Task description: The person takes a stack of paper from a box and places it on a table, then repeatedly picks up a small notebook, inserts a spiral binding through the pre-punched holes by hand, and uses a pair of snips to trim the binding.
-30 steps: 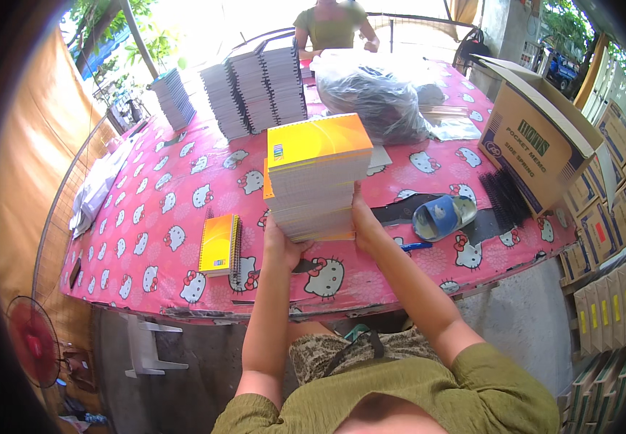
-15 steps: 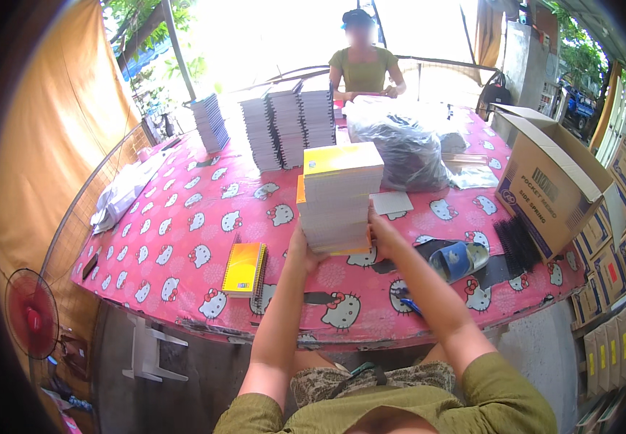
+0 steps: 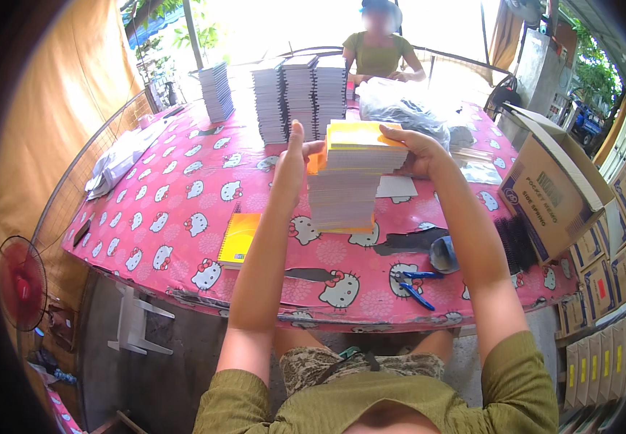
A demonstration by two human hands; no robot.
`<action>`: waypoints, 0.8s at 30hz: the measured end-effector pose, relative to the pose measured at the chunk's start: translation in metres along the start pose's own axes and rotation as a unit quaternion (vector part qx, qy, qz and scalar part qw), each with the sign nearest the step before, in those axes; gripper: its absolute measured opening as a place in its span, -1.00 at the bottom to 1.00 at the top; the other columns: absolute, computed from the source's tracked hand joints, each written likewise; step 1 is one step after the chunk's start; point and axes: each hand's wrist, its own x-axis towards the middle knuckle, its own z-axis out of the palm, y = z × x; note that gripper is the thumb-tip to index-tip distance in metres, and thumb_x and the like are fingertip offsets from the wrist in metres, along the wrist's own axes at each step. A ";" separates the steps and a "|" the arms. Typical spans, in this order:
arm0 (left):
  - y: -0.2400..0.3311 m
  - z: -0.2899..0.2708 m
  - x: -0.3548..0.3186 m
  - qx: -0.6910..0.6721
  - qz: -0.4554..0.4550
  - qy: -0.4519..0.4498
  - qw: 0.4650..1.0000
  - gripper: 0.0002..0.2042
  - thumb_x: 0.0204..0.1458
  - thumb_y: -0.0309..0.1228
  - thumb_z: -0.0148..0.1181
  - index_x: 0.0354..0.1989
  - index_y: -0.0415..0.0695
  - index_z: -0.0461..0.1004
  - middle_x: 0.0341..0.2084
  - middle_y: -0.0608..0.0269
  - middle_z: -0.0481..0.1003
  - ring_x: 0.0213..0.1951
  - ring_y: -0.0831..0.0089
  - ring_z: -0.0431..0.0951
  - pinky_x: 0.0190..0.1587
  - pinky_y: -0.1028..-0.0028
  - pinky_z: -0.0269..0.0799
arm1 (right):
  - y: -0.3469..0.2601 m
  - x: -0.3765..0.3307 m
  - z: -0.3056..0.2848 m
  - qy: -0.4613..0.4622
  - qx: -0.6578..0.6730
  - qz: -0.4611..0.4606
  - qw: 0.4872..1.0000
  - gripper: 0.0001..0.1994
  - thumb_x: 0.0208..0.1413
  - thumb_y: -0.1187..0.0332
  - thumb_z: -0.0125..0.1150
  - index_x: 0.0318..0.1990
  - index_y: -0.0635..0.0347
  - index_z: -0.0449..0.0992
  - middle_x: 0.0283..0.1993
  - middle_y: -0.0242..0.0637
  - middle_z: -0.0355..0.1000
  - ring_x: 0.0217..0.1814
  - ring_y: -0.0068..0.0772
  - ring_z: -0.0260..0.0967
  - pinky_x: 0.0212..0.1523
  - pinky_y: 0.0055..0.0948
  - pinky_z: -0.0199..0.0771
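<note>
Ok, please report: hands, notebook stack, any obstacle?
Left hand beside notebook stack, thumb up. Right hand at upper right, thumb on top. Stack uneven; no obstacle visible.

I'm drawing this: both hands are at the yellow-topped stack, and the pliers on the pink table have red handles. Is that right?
Not quite: the head view shows that the pliers on the pink table have blue handles. The left hand and right hand are at the yellow-topped stack.

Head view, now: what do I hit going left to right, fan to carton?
Red fan → white cloth → yellow spiral notebook → left hand → tall yellow-topped paper stack → right hand → open cardboard carton.
</note>
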 end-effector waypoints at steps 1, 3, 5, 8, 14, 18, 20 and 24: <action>0.005 0.007 -0.001 0.050 0.014 0.017 0.999 -0.25 0.10 0.26 -0.30 -0.03 -0.26 0.47 -0.08 0.05 0.47 0.08 0.29 0.33 0.15 0.35 0.13 | 0.000 0.001 -0.007 0.008 0.009 0.004 1.000 -0.53 0.03 0.04 0.26 -0.01 0.10 0.36 -0.07 -0.24 0.41 -0.05 -0.29 0.37 -0.06 -0.08 0.38; 0.015 0.019 -0.008 0.149 0.044 0.052 0.987 -0.25 0.10 0.27 -0.30 -0.04 -0.25 0.47 -0.10 0.08 0.48 0.06 0.30 0.35 0.12 0.36 0.16 | 0.001 0.008 -0.023 0.023 0.026 0.012 0.999 -0.54 0.03 0.03 0.25 0.00 0.06 0.36 -0.03 -0.25 0.40 0.01 -0.30 0.33 -0.01 -0.02 0.32; 0.015 0.018 -0.009 0.156 0.042 0.077 0.984 -0.26 0.10 0.26 -0.29 -0.06 -0.24 0.49 -0.13 0.09 0.49 0.02 0.32 0.36 0.10 0.36 0.17 | -0.001 0.007 -0.021 0.001 0.023 0.009 1.000 -0.55 0.03 0.02 0.25 -0.01 0.04 0.36 -0.04 -0.26 0.40 0.00 -0.33 0.32 -0.03 -0.06 0.33; 0.017 0.017 -0.018 0.160 0.078 0.105 0.979 -0.27 0.10 0.26 -0.28 -0.12 -0.24 0.52 -0.16 0.09 0.50 -0.01 0.32 0.36 0.09 0.36 0.18 | -0.005 0.000 -0.008 0.016 -0.045 0.030 0.998 -0.54 0.04 0.00 0.24 -0.01 0.04 0.35 -0.07 -0.28 0.40 -0.04 -0.34 0.33 -0.05 -0.10 0.36; 0.022 0.011 -0.024 0.177 0.030 0.056 0.982 -0.27 0.07 0.28 -0.24 -0.16 -0.20 0.57 -0.07 0.09 0.47 0.08 0.30 0.33 0.16 0.33 0.12 | -0.006 0.007 0.000 0.010 -0.093 -0.004 0.996 -0.51 0.03 0.00 0.26 -0.03 0.16 0.36 -0.10 -0.23 0.40 -0.15 -0.33 0.37 -0.11 -0.21 0.43; 0.021 0.018 -0.027 0.212 0.073 0.081 0.971 -0.27 0.05 0.30 -0.24 -0.12 -0.16 0.57 0.02 0.08 0.38 0.11 0.26 0.31 0.18 0.32 0.10 | 0.001 0.010 -0.006 0.005 0.006 -0.042 0.999 -0.52 0.00 0.06 0.30 -0.05 0.20 0.38 -0.13 -0.23 0.42 -0.13 -0.32 0.38 -0.13 -0.24 0.45; 0.015 0.011 -0.024 0.170 0.070 0.068 0.981 -0.26 0.05 0.31 -0.24 -0.13 -0.16 0.57 0.05 0.09 0.35 0.11 0.27 0.30 0.18 0.32 0.10 | -0.001 0.004 0.000 0.020 0.008 -0.032 0.999 -0.53 -0.01 0.09 0.32 -0.06 0.20 0.39 -0.14 -0.23 0.42 -0.10 -0.33 0.39 -0.12 -0.24 0.45; 0.011 0.011 -0.023 0.200 0.089 0.097 0.971 -0.27 0.11 0.26 -0.30 -0.10 -0.21 0.55 0.00 0.04 0.38 0.12 0.25 0.30 0.18 0.31 0.11 | -0.004 0.001 0.001 0.065 -0.054 -0.009 0.996 -0.56 -0.02 0.14 0.35 -0.08 0.21 0.40 -0.14 -0.25 0.43 -0.07 -0.36 0.40 -0.10 -0.26 0.46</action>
